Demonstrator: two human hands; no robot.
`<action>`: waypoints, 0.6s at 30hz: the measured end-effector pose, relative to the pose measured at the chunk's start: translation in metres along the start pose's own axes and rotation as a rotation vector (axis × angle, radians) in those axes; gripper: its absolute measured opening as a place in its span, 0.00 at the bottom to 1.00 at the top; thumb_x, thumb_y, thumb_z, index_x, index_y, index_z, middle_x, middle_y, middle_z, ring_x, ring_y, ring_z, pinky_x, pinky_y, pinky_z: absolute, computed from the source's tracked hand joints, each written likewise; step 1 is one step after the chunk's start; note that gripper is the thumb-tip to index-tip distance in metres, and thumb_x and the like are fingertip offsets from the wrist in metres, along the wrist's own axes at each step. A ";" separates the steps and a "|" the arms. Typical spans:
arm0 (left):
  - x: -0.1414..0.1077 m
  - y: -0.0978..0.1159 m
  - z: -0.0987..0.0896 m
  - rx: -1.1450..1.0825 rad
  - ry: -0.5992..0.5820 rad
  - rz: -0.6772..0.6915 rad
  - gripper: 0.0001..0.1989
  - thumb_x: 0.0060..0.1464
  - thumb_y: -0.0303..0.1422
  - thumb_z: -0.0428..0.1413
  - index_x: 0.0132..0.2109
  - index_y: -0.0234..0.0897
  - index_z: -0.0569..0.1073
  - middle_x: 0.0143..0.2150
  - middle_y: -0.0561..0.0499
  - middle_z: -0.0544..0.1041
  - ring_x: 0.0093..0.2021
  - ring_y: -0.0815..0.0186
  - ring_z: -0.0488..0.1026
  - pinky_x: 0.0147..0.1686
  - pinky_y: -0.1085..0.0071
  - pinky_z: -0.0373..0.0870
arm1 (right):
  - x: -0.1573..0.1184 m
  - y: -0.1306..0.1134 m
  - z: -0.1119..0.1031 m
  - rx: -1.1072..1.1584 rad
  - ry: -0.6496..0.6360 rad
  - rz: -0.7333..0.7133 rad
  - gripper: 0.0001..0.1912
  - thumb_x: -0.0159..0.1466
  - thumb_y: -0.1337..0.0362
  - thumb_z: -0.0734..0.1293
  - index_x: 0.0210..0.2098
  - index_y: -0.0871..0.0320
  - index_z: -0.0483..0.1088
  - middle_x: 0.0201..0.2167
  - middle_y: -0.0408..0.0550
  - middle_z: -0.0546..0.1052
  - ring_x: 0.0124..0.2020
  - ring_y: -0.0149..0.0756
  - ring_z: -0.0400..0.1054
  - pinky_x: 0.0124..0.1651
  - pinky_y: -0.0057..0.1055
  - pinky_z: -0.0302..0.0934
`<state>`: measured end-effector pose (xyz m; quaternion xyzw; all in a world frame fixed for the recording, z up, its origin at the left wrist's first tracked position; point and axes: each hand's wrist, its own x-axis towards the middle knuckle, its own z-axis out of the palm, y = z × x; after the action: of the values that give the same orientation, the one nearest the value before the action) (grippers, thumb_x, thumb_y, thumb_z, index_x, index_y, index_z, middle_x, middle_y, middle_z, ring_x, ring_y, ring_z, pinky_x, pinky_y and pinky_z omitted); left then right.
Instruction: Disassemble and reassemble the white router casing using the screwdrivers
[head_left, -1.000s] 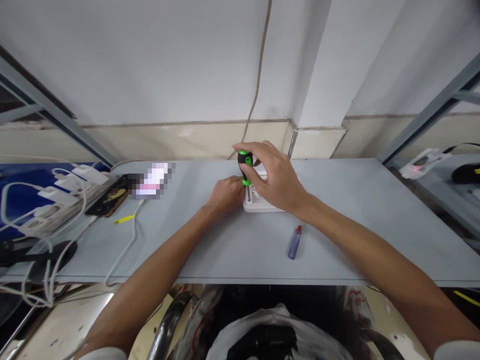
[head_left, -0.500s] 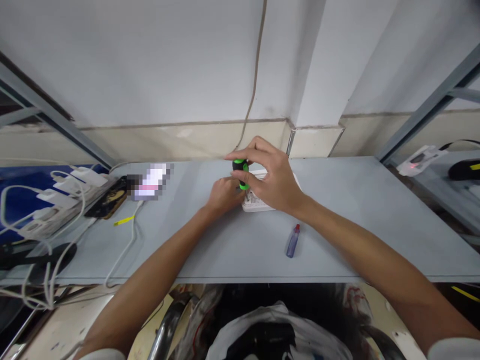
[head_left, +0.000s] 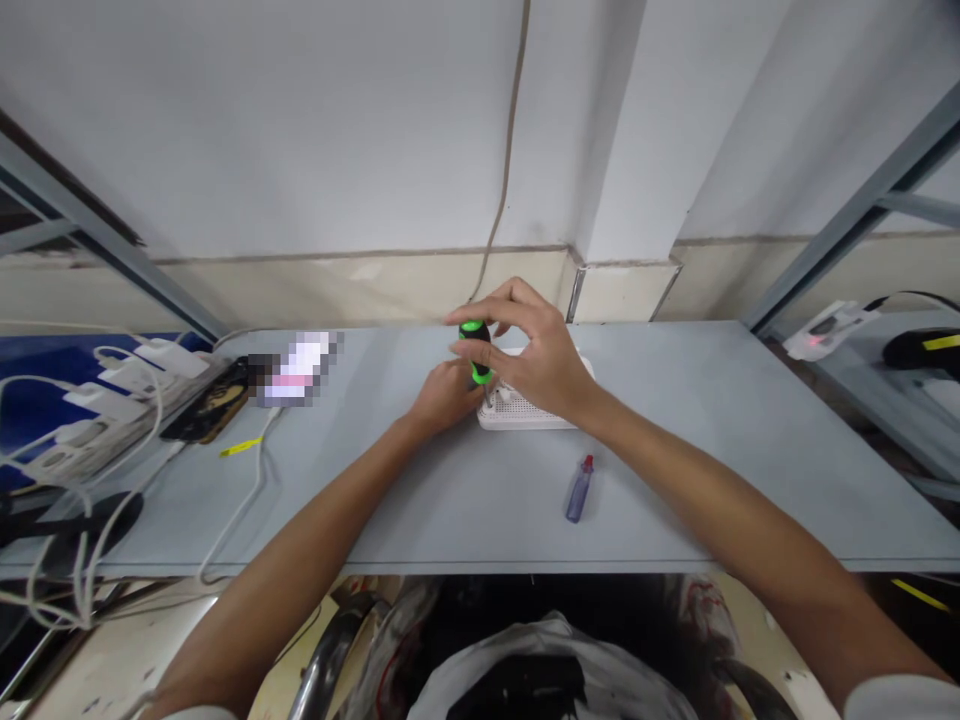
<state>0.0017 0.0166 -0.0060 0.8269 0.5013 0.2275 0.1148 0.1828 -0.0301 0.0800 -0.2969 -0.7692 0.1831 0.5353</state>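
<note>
Screwdriver [head_left: 475,350], gripped by your right hand [head_left: 547,360], is leaning over the white case [head_left: 521,412] beside your left hand [head_left: 448,394], whose grip is hidden.

A pale gray wall [head_left: 322,130] fills the top of the frame, with a cream skirting band [head_left: 360,285] along its base and a boxed column [head_left: 630,130] jutting out right of center. Blue-gray metal frame bars [head_left: 862,215] slant at both upper sides. A gray-blue tabletop [head_left: 675,480] spans the middle. Soft, diffuse light leaves shadows at upper right. A shiny curved metal tube [head_left: 324,665] sits at lower left of center.
</note>
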 end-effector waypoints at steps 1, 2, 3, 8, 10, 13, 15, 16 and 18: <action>0.000 0.000 0.000 0.028 -0.010 0.001 0.14 0.64 0.40 0.56 0.39 0.36 0.81 0.36 0.44 0.81 0.38 0.57 0.79 0.38 0.65 0.72 | 0.000 0.002 0.001 -0.018 0.019 -0.002 0.09 0.69 0.62 0.72 0.48 0.48 0.81 0.41 0.46 0.76 0.44 0.36 0.72 0.49 0.37 0.73; 0.001 -0.001 0.000 0.056 -0.020 0.007 0.15 0.65 0.41 0.56 0.36 0.36 0.80 0.34 0.44 0.81 0.36 0.58 0.78 0.37 0.66 0.71 | 0.001 0.004 0.000 -0.021 0.022 -0.005 0.11 0.69 0.65 0.70 0.50 0.48 0.80 0.40 0.46 0.77 0.43 0.35 0.72 0.49 0.38 0.72; 0.001 -0.001 0.000 0.075 -0.027 0.016 0.16 0.66 0.42 0.55 0.35 0.36 0.79 0.33 0.45 0.80 0.35 0.59 0.78 0.36 0.67 0.71 | 0.001 0.006 -0.001 -0.008 0.012 -0.007 0.14 0.70 0.68 0.68 0.52 0.47 0.80 0.41 0.45 0.78 0.43 0.35 0.72 0.51 0.38 0.72; 0.001 -0.003 0.000 0.043 -0.027 0.057 0.16 0.68 0.41 0.54 0.38 0.36 0.78 0.35 0.45 0.81 0.36 0.60 0.78 0.40 0.66 0.72 | 0.003 0.010 -0.010 0.124 -0.064 0.006 0.22 0.69 0.74 0.60 0.52 0.49 0.79 0.44 0.45 0.82 0.49 0.36 0.74 0.55 0.39 0.69; 0.001 -0.003 0.000 0.040 -0.021 0.059 0.14 0.67 0.40 0.54 0.39 0.35 0.79 0.38 0.43 0.82 0.39 0.58 0.79 0.43 0.64 0.73 | 0.003 0.011 -0.009 0.162 -0.094 0.021 0.20 0.68 0.73 0.61 0.49 0.50 0.80 0.45 0.46 0.81 0.49 0.37 0.74 0.54 0.38 0.70; 0.001 -0.002 0.000 0.058 -0.036 0.033 0.14 0.67 0.40 0.54 0.38 0.36 0.79 0.37 0.43 0.82 0.40 0.57 0.80 0.43 0.63 0.74 | 0.003 0.010 -0.005 0.177 -0.094 0.034 0.15 0.71 0.67 0.62 0.49 0.50 0.79 0.44 0.47 0.78 0.47 0.37 0.73 0.51 0.38 0.71; 0.001 -0.003 0.000 0.060 -0.042 0.023 0.14 0.65 0.40 0.54 0.39 0.36 0.79 0.37 0.43 0.81 0.40 0.56 0.80 0.42 0.63 0.74 | 0.001 0.008 -0.002 0.120 -0.050 0.009 0.10 0.72 0.58 0.67 0.47 0.50 0.79 0.39 0.46 0.75 0.42 0.37 0.71 0.49 0.37 0.71; 0.002 -0.004 0.000 0.056 -0.036 0.029 0.13 0.64 0.40 0.55 0.41 0.36 0.80 0.38 0.43 0.81 0.41 0.55 0.80 0.42 0.63 0.74 | 0.001 0.007 -0.001 0.072 -0.021 -0.007 0.11 0.71 0.54 0.69 0.46 0.51 0.79 0.38 0.46 0.75 0.41 0.37 0.70 0.49 0.38 0.71; 0.003 -0.005 0.001 0.047 -0.020 0.048 0.14 0.63 0.40 0.54 0.43 0.35 0.80 0.40 0.41 0.82 0.43 0.53 0.80 0.42 0.62 0.74 | 0.001 0.004 -0.001 -0.035 0.018 -0.026 0.13 0.69 0.51 0.71 0.46 0.51 0.78 0.37 0.46 0.75 0.40 0.38 0.70 0.49 0.38 0.71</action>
<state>-0.0007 0.0218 -0.0088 0.8436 0.4852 0.2098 0.0947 0.1849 -0.0264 0.0782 -0.2980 -0.7714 0.1600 0.5390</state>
